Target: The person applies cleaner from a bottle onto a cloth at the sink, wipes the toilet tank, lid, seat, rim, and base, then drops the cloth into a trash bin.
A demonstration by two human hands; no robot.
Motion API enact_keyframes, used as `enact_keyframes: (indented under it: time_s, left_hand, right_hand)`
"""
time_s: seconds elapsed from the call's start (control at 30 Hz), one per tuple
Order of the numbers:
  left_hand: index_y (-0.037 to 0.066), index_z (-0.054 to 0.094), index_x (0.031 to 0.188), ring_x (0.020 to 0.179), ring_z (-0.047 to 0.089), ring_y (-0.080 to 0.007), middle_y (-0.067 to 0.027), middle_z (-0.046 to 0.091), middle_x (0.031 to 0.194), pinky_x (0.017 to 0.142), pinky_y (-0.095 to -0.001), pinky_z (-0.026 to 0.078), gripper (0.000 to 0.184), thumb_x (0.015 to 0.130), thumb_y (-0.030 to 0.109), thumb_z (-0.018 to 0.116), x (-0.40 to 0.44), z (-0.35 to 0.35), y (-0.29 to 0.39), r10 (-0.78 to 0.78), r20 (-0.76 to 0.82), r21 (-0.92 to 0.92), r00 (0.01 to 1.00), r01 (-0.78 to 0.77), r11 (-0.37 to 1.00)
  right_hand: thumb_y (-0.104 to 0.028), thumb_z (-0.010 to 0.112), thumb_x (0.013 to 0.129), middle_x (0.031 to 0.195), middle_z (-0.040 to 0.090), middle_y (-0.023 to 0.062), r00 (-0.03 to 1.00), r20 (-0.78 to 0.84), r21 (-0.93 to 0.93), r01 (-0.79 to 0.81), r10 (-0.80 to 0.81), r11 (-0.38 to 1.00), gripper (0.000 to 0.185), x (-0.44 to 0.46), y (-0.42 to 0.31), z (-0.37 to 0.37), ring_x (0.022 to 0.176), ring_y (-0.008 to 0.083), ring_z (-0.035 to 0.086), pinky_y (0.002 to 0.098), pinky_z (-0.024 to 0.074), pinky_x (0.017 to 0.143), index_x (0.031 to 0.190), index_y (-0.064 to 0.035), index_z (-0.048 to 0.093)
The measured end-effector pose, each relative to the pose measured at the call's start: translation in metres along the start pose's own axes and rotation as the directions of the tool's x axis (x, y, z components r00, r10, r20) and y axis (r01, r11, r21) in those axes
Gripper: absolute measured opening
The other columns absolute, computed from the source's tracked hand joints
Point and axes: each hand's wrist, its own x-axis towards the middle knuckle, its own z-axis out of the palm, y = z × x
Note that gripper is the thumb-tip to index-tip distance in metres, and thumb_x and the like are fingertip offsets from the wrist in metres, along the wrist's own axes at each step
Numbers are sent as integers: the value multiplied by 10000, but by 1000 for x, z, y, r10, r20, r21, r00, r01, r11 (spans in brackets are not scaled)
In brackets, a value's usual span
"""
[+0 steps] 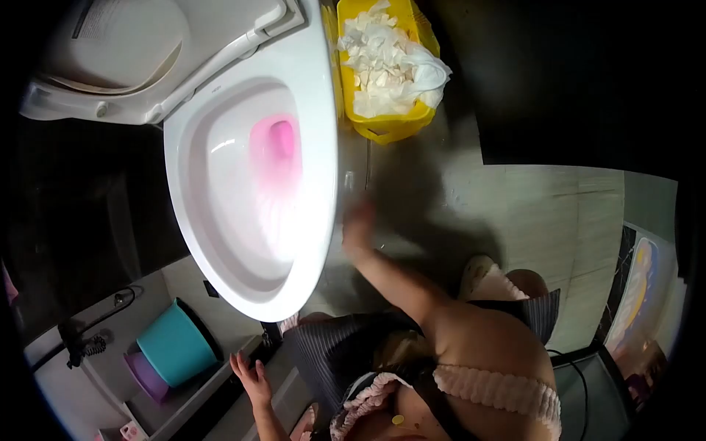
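Observation:
The white toilet bowl (195, 213) has its seat and lid (132, 44) raised, and pink liquid (276, 158) lies around its drain. My left hand (254, 378) is held low on the left, in front of the bowl, its fingers apart and nothing in them. Along the bowl's right outer side, my right arm reaches down to the floor. My right hand (359, 224) is smeared by motion there, so its fingers cannot be made out. Just beyond it is a small pale blurred shape (349, 180); whether the hand touches it I cannot tell.
A yellow bin (390, 132) piled with crumpled white tissue (386, 62) stands right of the toilet. Grey tiles (537, 213) cover the floor. At lower left are a teal bucket (176, 342), a purple basin (143, 375) and a coiled hose (88, 349). A dark-framed panel (596, 389) stands at lower right.

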Motion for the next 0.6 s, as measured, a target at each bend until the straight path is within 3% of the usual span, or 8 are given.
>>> enact_keyframes:
  time_s: [0.07, 0.17, 0.23, 0.37, 0.43, 0.5, 0.57, 0.6]
  left_hand:
    - [43, 374, 1468, 1176, 524, -314, -177, 195, 1583, 963, -399, 473, 536, 984, 127, 587, 9, -2, 7, 58, -24, 18, 998, -57, 998]
    - [46, 371, 1467, 1210, 513, -314, -164, 195, 1586, 984, -402, 467, 542, 979, 119, 595, 25, -12, -1, 84, -14, 66, 996, -83, 994]
    - [56, 364, 1473, 1258, 491, -324, -153, 180, 1593, 1012, -405, 456, 544, 982, 113, 591, 35, -18, 3, 310, -16, 242, 951, -297, 924]
    - [64, 364, 1473, 1298, 467, -352, -162, 166, 1599, 1036, -417, 452, 525, 993, 107, 571, 25, -35, 48, 216, 4, 176, 976, -213, 961]
    - [65, 367, 1472, 1295, 470, -357, -171, 175, 1594, 1034, -417, 454, 525, 991, 107, 573, 23, -37, 25, 195, -3, 177, 981, -191, 965]
    - [69, 376, 1468, 1295, 474, -377, -200, 205, 1578, 1029, -426, 459, 537, 977, 108, 589, 24, -34, -11, 205, -21, 222, 979, -195, 955]
    - [65, 377, 1464, 1313, 460, -399, -213, 215, 1572, 1036, -432, 454, 551, 965, 117, 605, 17, -30, -26, 148, 19, 193, 989, -149, 970]
    - [65, 377, 1464, 1313, 460, -399, -213, 215, 1572, 1036, -432, 454, 551, 965, 117, 605, 13, -30, -28, 138, 9, 185, 990, -137, 973]
  right_hand:
    - [-220, 414, 1043, 977, 523, 27, 963, -238, -76, -149, 127, 986, 167, -76, -63, 73, 873, 140, 498, 325, 451, 788, 1029, -68, 481]
    - [-182, 427, 1031, 985, 497, 27, 915, -339, -80, -259, 218, 962, 121, -115, -130, 127, 884, 128, 468, 300, 428, 816, 1039, -63, 442]
    - [-105, 485, 995, 1015, 525, 63, 910, -385, -66, -194, 154, 979, 110, -92, -95, 109, 919, 158, 482, 330, 432, 827, 1078, -43, 449]
    - [-116, 475, 972, 998, 556, 76, 920, -387, -532, -168, -61, 830, 136, -12, 16, 0, 904, 171, 500, 340, 435, 800, 1092, -61, 510]
    - [-138, 455, 969, 1039, 580, 96, 899, -278, -140, -385, 337, 912, 203, -28, 12, 12, 952, 205, 545, 352, 468, 844, 1130, -51, 543]
    - [-156, 428, 975, 1106, 605, 123, 698, -231, 330, -599, 678, 729, 288, -59, -43, 73, 1012, 239, 588, 371, 501, 902, 1197, -32, 563]
    - [-171, 414, 1005, 890, 636, 77, 632, -120, 561, -593, 765, 578, 244, -117, -169, 160, 787, 180, 593, 353, 483, 643, 1045, -43, 617]
    - [-169, 416, 1002, 886, 636, 70, 658, -97, 495, -619, 747, 610, 239, -120, -159, 152, 778, 169, 592, 355, 486, 645, 1033, -45, 617]
